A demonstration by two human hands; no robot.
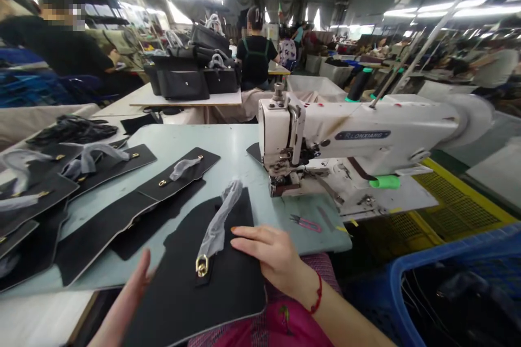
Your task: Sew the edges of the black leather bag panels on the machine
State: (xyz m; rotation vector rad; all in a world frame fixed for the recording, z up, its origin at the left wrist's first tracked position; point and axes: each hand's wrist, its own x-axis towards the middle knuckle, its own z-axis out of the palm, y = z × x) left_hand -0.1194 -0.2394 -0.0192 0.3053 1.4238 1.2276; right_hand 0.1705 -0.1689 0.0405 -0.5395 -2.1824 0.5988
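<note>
A black bag panel [240,282] lies in front of me, its lower end over my lap. Clear plastic film wraps the handle [220,222] on it, and a gold chain link [202,265] joins the handle to a black tab. My right hand [272,255] rests on the panel's right side, fingers stretched out and lying flat. Beside the panel's left edge is my left hand [136,282], seen edge-on with a digit pointing up; its other fingers are mostly hidden. It appears open.
A white sewing machine [358,130] stands right of centre on the pale table [236,141]. Pink thread snips [305,223] lie below its needle area. More black panels [122,206] spread to the left. A blue basket [394,282] stands at right. Finished black bags [183,84] and co-workers are beyond.
</note>
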